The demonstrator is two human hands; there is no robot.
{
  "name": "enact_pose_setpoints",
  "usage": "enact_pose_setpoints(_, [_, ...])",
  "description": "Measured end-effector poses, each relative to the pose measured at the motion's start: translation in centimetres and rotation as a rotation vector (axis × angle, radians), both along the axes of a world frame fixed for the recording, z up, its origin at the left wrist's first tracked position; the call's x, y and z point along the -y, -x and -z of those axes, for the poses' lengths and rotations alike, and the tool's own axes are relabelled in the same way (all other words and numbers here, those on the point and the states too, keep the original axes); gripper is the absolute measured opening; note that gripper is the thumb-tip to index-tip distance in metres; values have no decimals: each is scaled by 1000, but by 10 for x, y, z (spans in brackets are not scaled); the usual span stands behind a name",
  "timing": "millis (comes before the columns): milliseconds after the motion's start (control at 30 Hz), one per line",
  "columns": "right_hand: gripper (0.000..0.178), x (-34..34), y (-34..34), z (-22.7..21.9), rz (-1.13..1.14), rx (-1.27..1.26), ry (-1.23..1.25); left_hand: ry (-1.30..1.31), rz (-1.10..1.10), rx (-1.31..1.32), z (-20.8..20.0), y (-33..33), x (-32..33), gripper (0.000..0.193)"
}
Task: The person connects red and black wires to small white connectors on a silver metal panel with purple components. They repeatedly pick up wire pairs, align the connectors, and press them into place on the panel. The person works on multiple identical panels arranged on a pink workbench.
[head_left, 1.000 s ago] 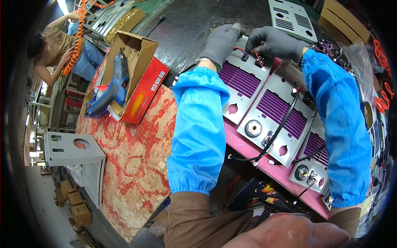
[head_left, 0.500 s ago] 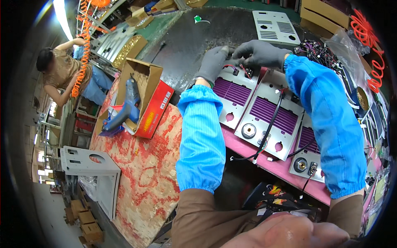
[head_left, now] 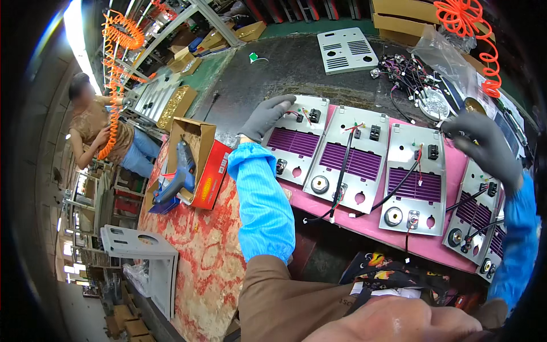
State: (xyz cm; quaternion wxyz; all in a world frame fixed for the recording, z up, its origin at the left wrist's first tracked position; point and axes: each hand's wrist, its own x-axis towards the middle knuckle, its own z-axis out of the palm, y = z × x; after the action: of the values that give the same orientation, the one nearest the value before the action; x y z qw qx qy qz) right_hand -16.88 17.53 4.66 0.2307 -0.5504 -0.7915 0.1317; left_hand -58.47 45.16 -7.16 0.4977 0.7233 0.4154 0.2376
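Observation:
Several pale metal panels with purple grilles lie in a row on a pink mat. My left hand [head_left: 268, 118], in a grey glove, rests at the far left edge of the leftmost panel [head_left: 312, 171], its fingers stretched along the rim. Near those fingers the panel carries a black switch and short wires. My right hand [head_left: 484, 145], also gloved, is raised over the far right side of the row, fingers apart. Nothing shows in it. Nearest to it are a dish of small metal parts [head_left: 434, 105] and the third panel [head_left: 413, 215].
A wire bundle [head_left: 401, 74] and a loose slotted panel [head_left: 347, 51] lie at the back. Left, a red box [head_left: 213, 176] holds a blue-grey power tool [head_left: 183, 171]. Orange coiled hoses [head_left: 490, 68] hang at both sides. Another person [head_left: 108, 134] stands far left.
My hands have parted: the right one has swung far right from the leftmost panel, while the left stays by that panel's edge. The view has shifted, showing more panels on the right.

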Motion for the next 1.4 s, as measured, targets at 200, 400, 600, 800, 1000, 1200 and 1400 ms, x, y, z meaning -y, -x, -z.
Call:
enact_pose_setpoints(200, [33, 146, -36, 8, 293, -92, 49, -259, 92, -311, -8, -15, -6, 29])
enact_pose_setpoints(400, [28, 241, -47, 31, 524, -78, -55, -774, 267, -567, -9, -25, -25, 29])
enact_pose_setpoints(600, [27, 279, -52, 55, 639, -143, -1, -588, 270, -435, -4, -19, -28, 23])
enact_pose_setpoints(800, [28, 288, -44, 52, 753, -205, 36, -485, 208, -442, -5, -18, -23, 19])
enact_pose_setpoints(1000, [28, 287, -41, 55, 788, -115, -58, -598, 158, -322, 3, -29, -23, 15])
enact_pose_setpoints(1200, [26, 277, -61, 30, 736, -185, -49, -684, 117, -425, 15, -26, -20, 20])
enact_pose_setpoints(1400, [26, 343, -89, 18, 1051, -98, -37, -516, 63, -322, 17, -17, 4, 19])
